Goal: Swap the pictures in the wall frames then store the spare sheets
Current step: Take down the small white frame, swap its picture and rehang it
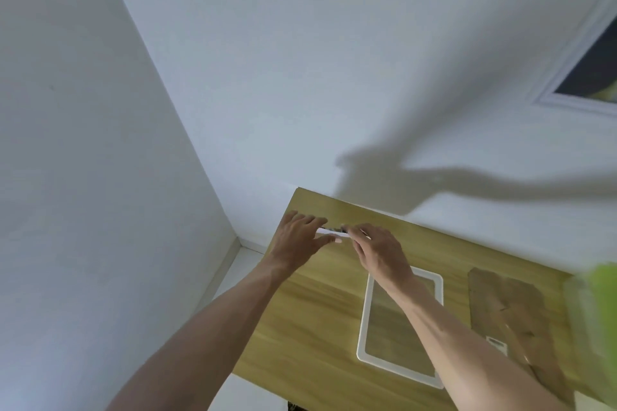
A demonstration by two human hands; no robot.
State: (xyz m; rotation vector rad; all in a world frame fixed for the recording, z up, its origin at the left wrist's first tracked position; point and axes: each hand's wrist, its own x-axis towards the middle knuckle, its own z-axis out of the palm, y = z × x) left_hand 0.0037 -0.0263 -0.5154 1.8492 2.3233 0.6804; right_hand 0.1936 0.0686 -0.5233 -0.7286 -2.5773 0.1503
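Your hands, left and right, cover most of the sheet between them; only a thin white sliver with dark print shows, too small to read. The wall frame is cut off by the right edge, its picture blurred. A green blur at the right edge can't be identified. Your right forearm hides part of the white frame on the counter.
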